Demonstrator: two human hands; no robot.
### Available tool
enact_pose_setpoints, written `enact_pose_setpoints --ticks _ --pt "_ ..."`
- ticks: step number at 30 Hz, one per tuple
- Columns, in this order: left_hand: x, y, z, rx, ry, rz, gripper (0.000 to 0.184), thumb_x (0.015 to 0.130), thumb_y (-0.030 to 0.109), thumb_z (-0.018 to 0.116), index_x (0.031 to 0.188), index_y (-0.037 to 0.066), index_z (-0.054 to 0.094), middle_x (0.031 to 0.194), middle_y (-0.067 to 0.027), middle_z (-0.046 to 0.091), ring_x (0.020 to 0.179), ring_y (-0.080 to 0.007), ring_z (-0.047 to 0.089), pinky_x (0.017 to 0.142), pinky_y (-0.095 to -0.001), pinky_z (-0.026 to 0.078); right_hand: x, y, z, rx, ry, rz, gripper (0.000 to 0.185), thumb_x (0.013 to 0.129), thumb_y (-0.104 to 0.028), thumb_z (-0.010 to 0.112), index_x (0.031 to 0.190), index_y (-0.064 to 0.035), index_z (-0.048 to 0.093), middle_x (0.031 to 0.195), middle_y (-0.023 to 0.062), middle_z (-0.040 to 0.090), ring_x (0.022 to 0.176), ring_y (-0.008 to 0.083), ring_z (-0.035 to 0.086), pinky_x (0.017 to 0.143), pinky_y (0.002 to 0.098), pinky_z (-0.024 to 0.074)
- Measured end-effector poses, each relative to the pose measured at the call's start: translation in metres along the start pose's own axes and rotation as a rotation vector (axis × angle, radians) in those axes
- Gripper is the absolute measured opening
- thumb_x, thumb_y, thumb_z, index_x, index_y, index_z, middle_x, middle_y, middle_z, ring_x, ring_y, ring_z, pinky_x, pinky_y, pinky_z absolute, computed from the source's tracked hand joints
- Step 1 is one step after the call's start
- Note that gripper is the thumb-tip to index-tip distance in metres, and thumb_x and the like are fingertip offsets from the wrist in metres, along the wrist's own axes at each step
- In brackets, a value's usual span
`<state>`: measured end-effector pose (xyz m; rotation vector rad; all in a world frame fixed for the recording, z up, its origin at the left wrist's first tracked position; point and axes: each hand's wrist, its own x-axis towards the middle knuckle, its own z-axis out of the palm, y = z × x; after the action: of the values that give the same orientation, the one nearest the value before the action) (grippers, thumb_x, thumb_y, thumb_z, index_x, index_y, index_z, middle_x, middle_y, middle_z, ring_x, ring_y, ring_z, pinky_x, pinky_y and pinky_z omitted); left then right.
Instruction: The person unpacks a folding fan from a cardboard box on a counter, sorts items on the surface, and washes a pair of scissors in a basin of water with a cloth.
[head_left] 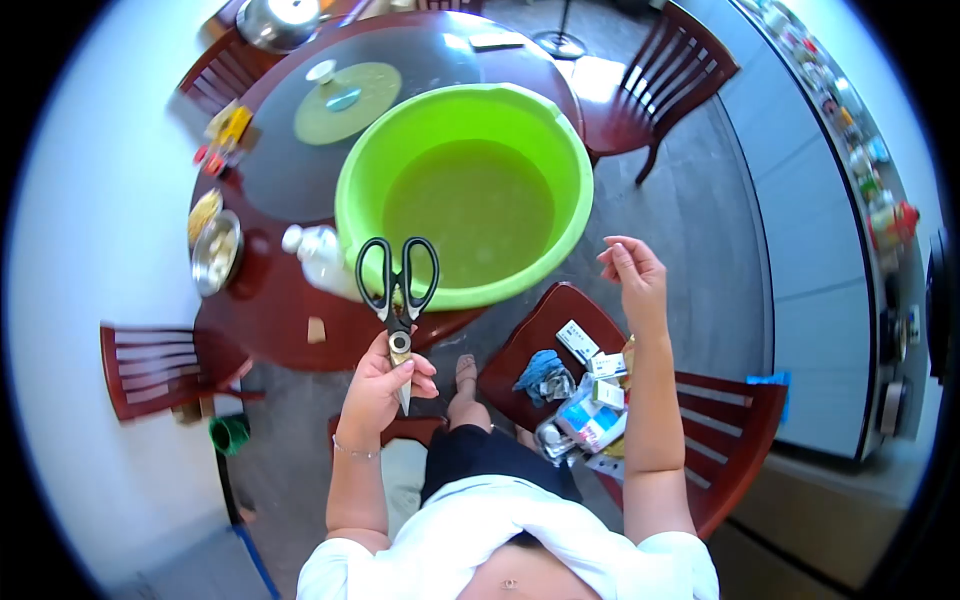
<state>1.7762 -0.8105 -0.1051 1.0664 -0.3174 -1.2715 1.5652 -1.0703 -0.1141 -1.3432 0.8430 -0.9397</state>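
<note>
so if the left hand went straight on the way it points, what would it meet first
Probably the green basin, at its near rim, with the scissors leading the left hand; depth is unclear, so they might pass above it.

Bright light glares off the floor [690, 220] well beyond the right hand [637, 272]. Fisheye distortion bows the cabinets [800, 230] to its right; corners fall black.
</note>
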Motion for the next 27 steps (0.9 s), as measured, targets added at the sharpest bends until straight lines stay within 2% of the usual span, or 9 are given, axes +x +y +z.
enact_pose_setpoints --ticks 6,12,14,16,18,20,22,23,27 --pt "0.079 0.031 -0.009 -0.008 -0.146 -0.088 0.042 0.085 0.001 0.047 0.126 0.002 0.035 0.083 -0.0155 0.059 0.067 -0.0200 0.062 0.062 -0.0334 0.055 0.005 0.077 -0.015 0.019 0.553 -0.010 0.016 0.088 -0.011 0.049 0.096 -0.0003 0.057 0.076 0.0039 0.059 0.060 0.0056 0.049 0.055 0.0194 0.0414" --pt "0.107 0.024 0.005 -0.032 -0.283 -0.202 0.042 0.086 -0.001 0.045 0.126 0.001 0.033 0.084 -0.0164 0.059 0.068 -0.0215 0.062 0.064 -0.0335 0.055 -0.121 0.289 -0.043 -0.332 0.571 0.707 0.020 0.081 -0.018 0.058 0.094 -0.0030 0.059 0.067 0.0037 0.058 0.059 0.0141 0.056 0.057 0.0266 0.0458" --pt "0.110 0.016 0.010 -0.028 -0.312 -0.253 0.043 0.086 -0.001 0.045 0.127 0.001 0.032 0.084 -0.0166 0.059 0.069 -0.0215 0.063 0.064 -0.0327 0.054 -0.174 0.348 -0.046 -0.889 0.396 0.678 0.023 0.074 -0.019 0.062 0.092 -0.0057 0.061 0.087 0.0106 0.062 0.075 0.0207 0.061 0.066 0.0316 0.0479" --pt "0.109 0.005 0.014 -0.028 -0.301 -0.305 0.044 0.085 -0.002 0.045 0.127 0.001 0.032 0.084 -0.0172 0.058 0.068 -0.0218 0.062 0.064 -0.0329 0.055 -0.191 0.346 -0.033 -0.987 0.382 0.737 0.019 0.073 -0.013 0.056 0.090 -0.0058 0.062 0.117 0.0173 0.051 0.105 0.0287 0.051 0.086 0.0424 0.0406" --pt "0.111 -0.003 0.018 -0.023 -0.255 -0.323 0.047 0.084 -0.003 0.046 0.128 0.001 0.033 0.083 -0.0182 0.057 0.067 -0.0222 0.061 0.063 -0.0340 0.055 -0.194 0.358 -0.030 -1.326 0.125 0.729 0.026 0.076 -0.018 0.054 0.099 -0.0092 0.063 0.130 0.0142 0.041 0.122 0.0237 0.036 0.101 0.0496 0.0220" --pt "0.111 -0.009 0.020 -0.019 -0.237 -0.310 0.047 0.084 -0.003 0.047 0.128 0.001 0.032 0.084 -0.0182 0.057 0.067 -0.0219 0.062 0.063 -0.0330 0.055 -0.202 0.392 -0.037 -1.519 -0.117 0.705 0.029 0.073 -0.024 0.058 0.100 -0.0170 0.065 0.126 0.0130 0.045 0.118 0.0258 0.040 0.105 0.0531 0.0086" --pt "0.107 -0.007 0.022 -0.001 -0.236 -0.304 0.047 0.085 -0.001 0.047 0.129 0.002 0.031 0.084 -0.0176 0.057 0.069 -0.0211 0.062 0.064 -0.0326 0.055 -0.207 0.423 -0.050 -1.273 0.041 0.712 0.027 0.075 -0.025 0.056 0.098 -0.0167 0.066 0.116 0.0136 0.053 0.114 0.0250 0.045 0.106 0.0517 0.0057" --pt "0.103 -0.004 0.024 -0.002 -0.231 -0.294 0.046 0.085 -0.001 0.047 0.128 0.002 0.031 0.085 -0.0173 0.058 0.069 -0.0209 0.063 0.064 -0.0323 0.055 -0.194 0.403 -0.051 -1.448 -0.153 0.902 0.024 0.075 -0.026 0.056 0.090 -0.0124 0.068 0.100 0.0134 0.060 0.101 0.0249 0.054 0.105 0.0524 0.0087" --pt "0.086 0.013 0.033 -0.037 -0.242 -0.278 0.043 0.086 0.000 0.046 0.127 0.002 0.032 0.086 -0.0164 0.058 0.070 -0.0202 0.063 0.064 -0.0314 0.055 -0.183 0.321 -0.061 -1.248 0.416 0.421 0.021 0.066 -0.023 0.067 0.064 -0.0052 0.057 0.071 0.0107 0.058 0.071 0.0263 0.056 0.088 0.0440 0.0348"
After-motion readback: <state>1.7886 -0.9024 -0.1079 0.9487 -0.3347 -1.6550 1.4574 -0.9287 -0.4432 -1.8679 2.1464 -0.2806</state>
